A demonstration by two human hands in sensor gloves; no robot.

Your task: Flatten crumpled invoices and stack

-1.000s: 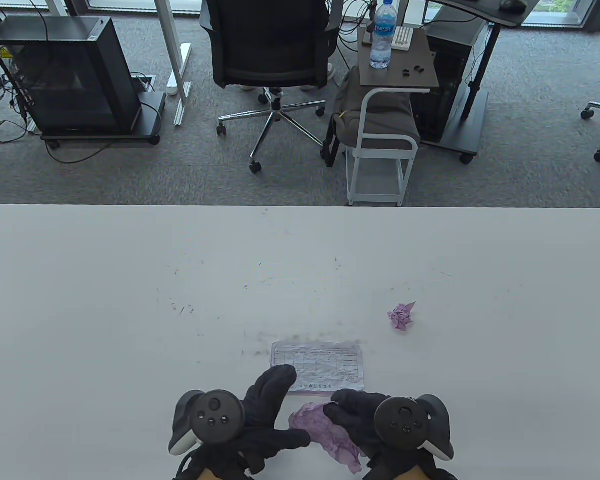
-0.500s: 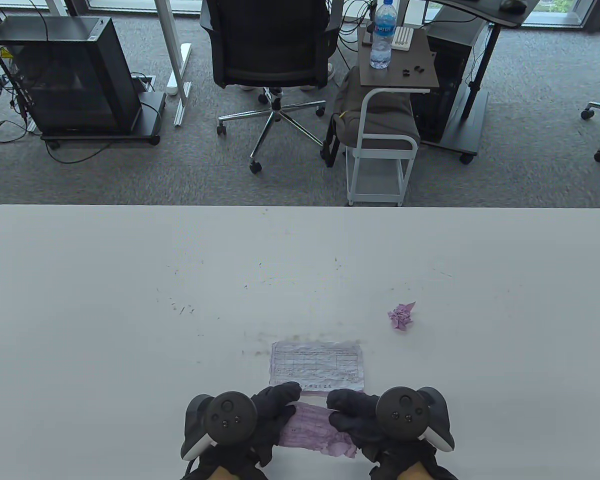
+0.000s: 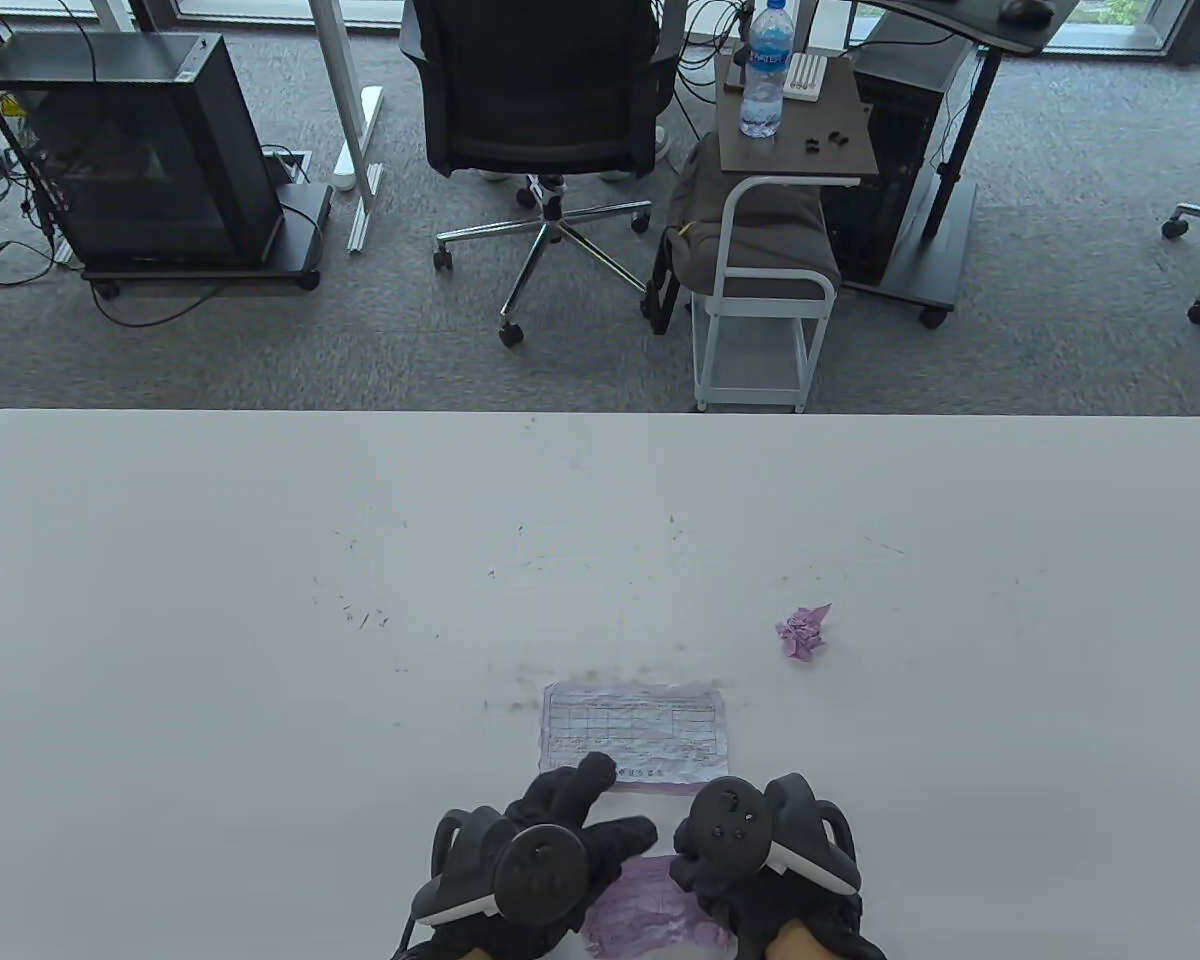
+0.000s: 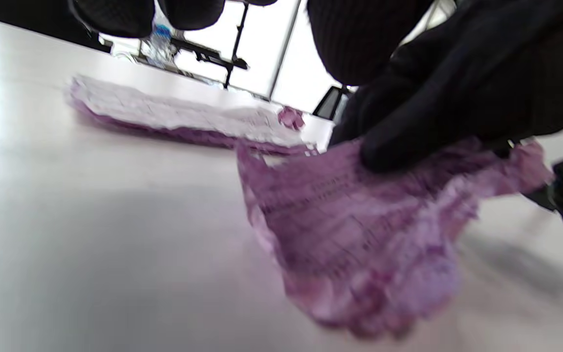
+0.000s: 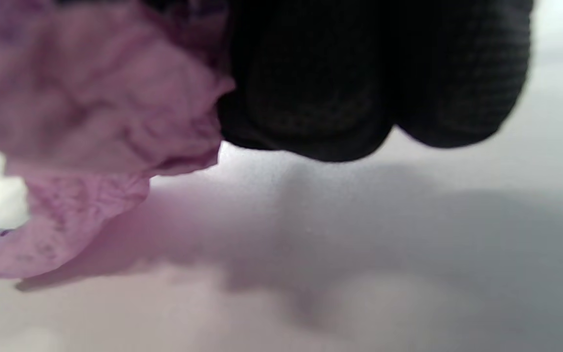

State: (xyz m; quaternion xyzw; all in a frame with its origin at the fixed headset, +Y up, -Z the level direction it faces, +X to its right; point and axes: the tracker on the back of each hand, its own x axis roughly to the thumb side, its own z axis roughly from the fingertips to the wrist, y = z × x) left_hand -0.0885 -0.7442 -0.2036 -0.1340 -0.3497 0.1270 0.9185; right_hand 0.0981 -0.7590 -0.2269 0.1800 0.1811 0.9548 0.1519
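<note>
purple invoice [image 3: 650, 912]: you have it at the near edge of the table [image 3: 260, 600], between your two hands, half opened and still wrinkled; the left wrist view shows it lifted off the surface and sagging, so it looks held up to be pulled open rather than pressed down.
left hand [image 3: 550, 850]: your fingers reach forward, fairly straight, with one fingertip [image 4: 384, 151] on the sheet's upper edge; whether a thumb pinches from below is hidden, so i cannot tell if you truly grip it.
right hand [image 3: 750, 850]: your curled fingers [image 5: 311, 98] sit bunched on the other end of the purple sheet, and the paper gathers against them, which reads as a hold on that end so the sheet can be stretched.
flattened invoice [image 3: 635, 735]: it lies flat just beyond your hands, white face up with a purple edge showing under it in the left wrist view; it is probably the base of the stack, and you work right in front of it so the next sheet has a short way to go.
crumpled ball [image 3: 803, 632]: it waits to the right and farther out, well apart from the stack, not yet opened.
step in hand: you seem to be spreading the purple sheet; smoothing it and laying it on the pile is not yet done.
</note>
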